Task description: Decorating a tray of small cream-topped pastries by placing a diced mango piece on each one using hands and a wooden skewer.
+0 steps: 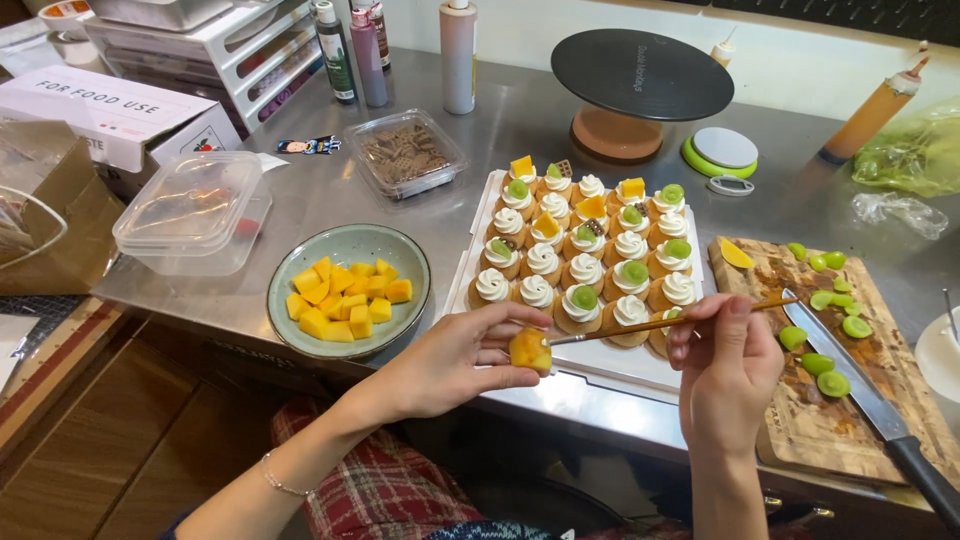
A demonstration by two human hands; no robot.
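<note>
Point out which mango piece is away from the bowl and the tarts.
The mango wedge at the far left corner of the wooden cutting board; it lies alone near the halved green grapes, a curved slice rather than a cube.

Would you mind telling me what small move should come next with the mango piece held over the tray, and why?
Probably carry the mango cube, pinched in the left hand and touched by the chopsticks in the right hand, onto a plain cream-topped tartlet in the front row. Several tartlets there carry no fruit yet.
</note>
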